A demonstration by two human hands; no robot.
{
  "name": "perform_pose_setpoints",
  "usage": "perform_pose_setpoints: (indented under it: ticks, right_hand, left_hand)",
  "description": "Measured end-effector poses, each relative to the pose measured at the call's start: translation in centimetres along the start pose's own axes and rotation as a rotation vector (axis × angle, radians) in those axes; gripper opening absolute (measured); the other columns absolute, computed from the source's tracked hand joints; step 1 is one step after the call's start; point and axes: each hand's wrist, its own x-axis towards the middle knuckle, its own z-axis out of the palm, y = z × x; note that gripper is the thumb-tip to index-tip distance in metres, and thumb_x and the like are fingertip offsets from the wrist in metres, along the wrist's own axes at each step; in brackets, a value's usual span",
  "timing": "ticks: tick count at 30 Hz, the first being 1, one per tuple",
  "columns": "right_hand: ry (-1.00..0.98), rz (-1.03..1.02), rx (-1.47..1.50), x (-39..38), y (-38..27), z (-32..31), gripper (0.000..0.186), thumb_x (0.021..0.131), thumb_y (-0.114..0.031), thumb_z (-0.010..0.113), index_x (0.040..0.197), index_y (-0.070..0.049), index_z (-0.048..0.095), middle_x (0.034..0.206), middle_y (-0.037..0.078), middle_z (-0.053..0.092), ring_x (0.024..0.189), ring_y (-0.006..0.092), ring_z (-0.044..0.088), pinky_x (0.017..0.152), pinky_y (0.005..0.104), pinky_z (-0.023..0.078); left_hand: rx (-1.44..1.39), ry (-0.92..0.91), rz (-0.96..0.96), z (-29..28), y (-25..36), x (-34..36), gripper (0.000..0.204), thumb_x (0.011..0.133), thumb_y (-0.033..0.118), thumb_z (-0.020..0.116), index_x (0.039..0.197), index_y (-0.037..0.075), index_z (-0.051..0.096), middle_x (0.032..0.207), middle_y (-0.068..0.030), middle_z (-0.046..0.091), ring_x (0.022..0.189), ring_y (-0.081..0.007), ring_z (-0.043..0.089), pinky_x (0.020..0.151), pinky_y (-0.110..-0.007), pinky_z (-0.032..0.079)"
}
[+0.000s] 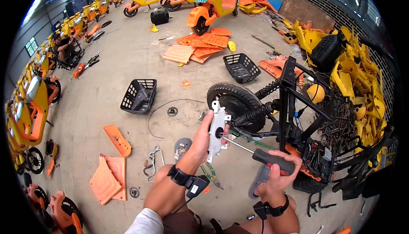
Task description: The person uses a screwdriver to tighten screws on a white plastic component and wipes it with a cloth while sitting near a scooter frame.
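Note:
My left hand [201, 142] is closed round a flat pale-grey housing with metal mounting tabs [217, 125], held upright in front of me. A dark round opening with a bit of red shows on the side facing right. My right hand [280, 175] grips the dark grey and red handle of a screwdriver [266, 159]. Its metal shaft points up and left, and the tip is at or in that opening; how deep cannot be told. Behind the housing stands a stripped black scooter frame [286, 93] with its rear wheel [232, 95]. Green-handled pliers [214, 178] lie on the floor below.
Two black baskets [138, 96] [242, 67] stand on the floor. Orange panels [115, 178] lie left, more [204, 44] ahead. Yellow body parts [347, 72] are heaped right. Scooters [213, 4] stand ahead and along the left, where another person [66, 50] sits. A chain [153, 161] lies nearby.

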Motion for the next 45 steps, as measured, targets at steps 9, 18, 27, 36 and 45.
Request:
perform_pose_setpoints:
  ticks: [9, 18, 27, 36, 45]
  right_hand:
    - [0.247, 0.297, 0.288, 1.1, -0.4, -0.4, 0.041, 0.089, -0.027, 0.064, 0.112, -0.005, 0.037, 0.097, 0.023, 0.064, 0.082, 0.0261, 0.063, 0.066, 0.0361, 0.054]
    - [0.234, 0.153, 0.146, 0.0, -0.6, -0.9, 0.044, 0.086, -0.027, 0.066, 0.111, -0.005, 0.037, 0.093, 0.025, 0.064, 0.086, 0.0280, 0.064, 0.082, 0.0379, 0.051]
    - [0.160, 0.131, 0.051, 0.1, -0.9, -0.1, 0.045, 0.086, -0.029, 0.068, 0.108, -0.006, 0.037, 0.094, 0.024, 0.066, 0.088, 0.0264, 0.065, 0.084, 0.0374, 0.050]
    - [0.098, 0.048, 0.020, -0.5, -1.3, -0.1, 0.048, 0.087, -0.032, 0.070, 0.107, -0.007, 0.034, 0.094, 0.024, 0.066, 0.083, 0.0239, 0.064, 0.080, 0.0356, 0.052]
    - [0.089, 0.006, 0.027, -0.5, -1.0, 0.2, 0.048, 0.087, -0.032, 0.070, 0.108, -0.007, 0.035, 0.094, 0.024, 0.067, 0.082, 0.0240, 0.064, 0.079, 0.0352, 0.052]
  left_hand:
    - [-0.154, -0.193, 0.033, 1.1, -0.1, -0.6, 0.055, 0.101, 0.054, 0.030, 0.126, 0.008, 0.047, 0.087, -0.0100, 0.058, 0.064, -0.0179, 0.055, 0.068, -0.038, 0.051]
    - [-0.253, -0.168, -0.028, 0.8, -0.1, -0.2, 0.052, 0.095, 0.050, 0.039, 0.123, 0.008, 0.050, 0.085, -0.0109, 0.057, 0.073, -0.0223, 0.055, 0.068, -0.039, 0.050]
    - [-0.250, -0.171, -0.042, 0.5, -0.2, -0.3, 0.053, 0.094, 0.051, 0.039, 0.121, 0.007, 0.050, 0.082, -0.0107, 0.055, 0.069, -0.0216, 0.053, 0.066, -0.039, 0.050]
    - [-0.248, -0.147, -0.075, 0.7, 0.2, -0.6, 0.054, 0.092, 0.054, 0.039, 0.118, 0.008, 0.052, 0.080, -0.0099, 0.053, 0.067, -0.0203, 0.050, 0.067, -0.037, 0.046]
    - [-0.284, -0.175, -0.073, 0.5, 0.3, -0.6, 0.054, 0.092, 0.054, 0.039, 0.117, 0.008, 0.052, 0.079, -0.0088, 0.052, 0.066, -0.0197, 0.049, 0.066, -0.037, 0.045]
